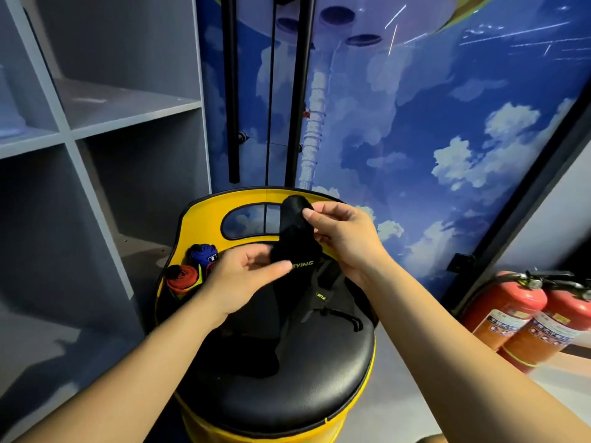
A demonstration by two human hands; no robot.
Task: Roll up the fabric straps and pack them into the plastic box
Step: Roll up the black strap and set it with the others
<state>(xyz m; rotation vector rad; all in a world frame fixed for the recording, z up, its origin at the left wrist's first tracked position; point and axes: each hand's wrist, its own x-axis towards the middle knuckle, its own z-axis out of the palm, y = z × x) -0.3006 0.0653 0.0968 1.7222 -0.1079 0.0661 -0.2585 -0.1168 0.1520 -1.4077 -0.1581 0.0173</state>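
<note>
Clearly, yellow letters "EYING" show on the black fabric strap (295, 247) raised above the black stool seat (287, 378). Right hand (343, 238) pinches its rolled top; left hand (243, 279) grips it lower. Blue roll (203, 254) and red roll (183, 278) sit left.

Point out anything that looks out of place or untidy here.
The black strap in both hands is only partly rolled; its loose tail sprawls over the black seat. The orange roll and blue roll look tidy.
</note>
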